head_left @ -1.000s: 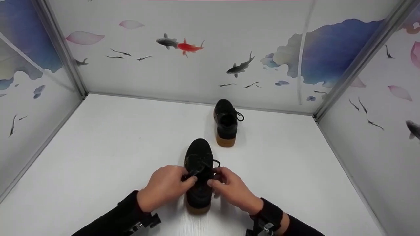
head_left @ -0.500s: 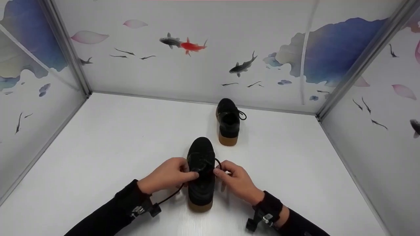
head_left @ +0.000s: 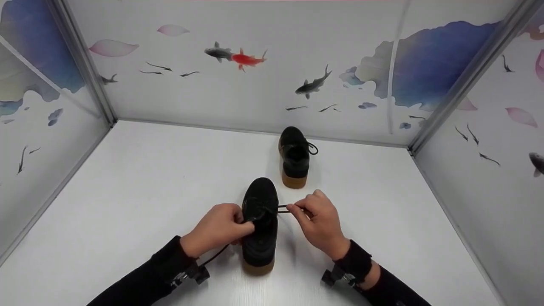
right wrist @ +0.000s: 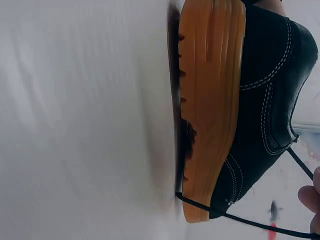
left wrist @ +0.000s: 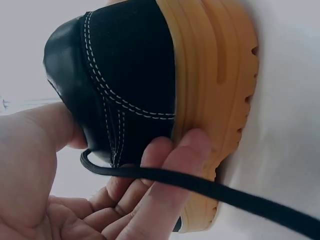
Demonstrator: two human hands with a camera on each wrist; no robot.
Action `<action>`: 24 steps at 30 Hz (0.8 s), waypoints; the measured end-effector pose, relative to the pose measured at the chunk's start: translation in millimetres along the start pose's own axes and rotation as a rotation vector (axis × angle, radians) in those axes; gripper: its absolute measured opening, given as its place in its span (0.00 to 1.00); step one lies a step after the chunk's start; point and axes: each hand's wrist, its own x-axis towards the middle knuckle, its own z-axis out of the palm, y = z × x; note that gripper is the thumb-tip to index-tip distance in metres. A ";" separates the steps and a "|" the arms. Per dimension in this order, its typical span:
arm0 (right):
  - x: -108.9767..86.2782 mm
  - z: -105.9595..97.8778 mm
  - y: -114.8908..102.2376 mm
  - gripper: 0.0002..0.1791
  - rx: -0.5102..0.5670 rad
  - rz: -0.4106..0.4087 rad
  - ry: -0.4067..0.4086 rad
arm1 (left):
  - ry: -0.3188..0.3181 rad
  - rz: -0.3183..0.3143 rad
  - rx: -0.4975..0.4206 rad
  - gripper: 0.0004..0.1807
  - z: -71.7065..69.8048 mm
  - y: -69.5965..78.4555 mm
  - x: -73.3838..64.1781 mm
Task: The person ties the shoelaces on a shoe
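Note:
A black lace-up shoe [head_left: 260, 191] with a tan sole [left wrist: 210, 65] stands on the white surface, toe pointing away. My left hand [head_left: 219, 227] is at its left side, thumb over the opening, and pinches a dark shoelace near the tongue; the lace's tail [left wrist: 240, 197] runs across the fingers in the left wrist view. Out to the right, my right hand [head_left: 321, 221] pinches the other lace part [head_left: 282, 211], stretched in two straight strands from the shoe. The right wrist view shows these strands [right wrist: 250, 220] reaching the fingertips [right wrist: 310, 197].
A second black shoe [head_left: 294, 168], its laces looped out to the right, stands farther back near the rear wall. Panels printed with fish and petals [head_left: 255, 93] enclose the white surface [head_left: 170, 170] at the back and both sides.
My right hand has moved from the shoe's side out to the right, drawing the curved lace straight. My left hand stays at the shoe, and a lace tail now hangs below it.

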 end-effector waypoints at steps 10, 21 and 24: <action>-0.3 -4.4 6.6 0.09 -0.076 -0.159 -0.008 | 0.017 -0.019 -0.027 0.14 2.4 3.4 -2.1; 1.9 -19.9 38.7 0.07 -0.194 0.015 -0.009 | -0.168 0.021 -0.123 0.21 -8.1 -4.8 1.7; -1.9 -19.9 52.3 0.07 -0.190 0.140 -0.058 | -0.262 0.027 -0.227 0.21 -17.9 -13.2 5.9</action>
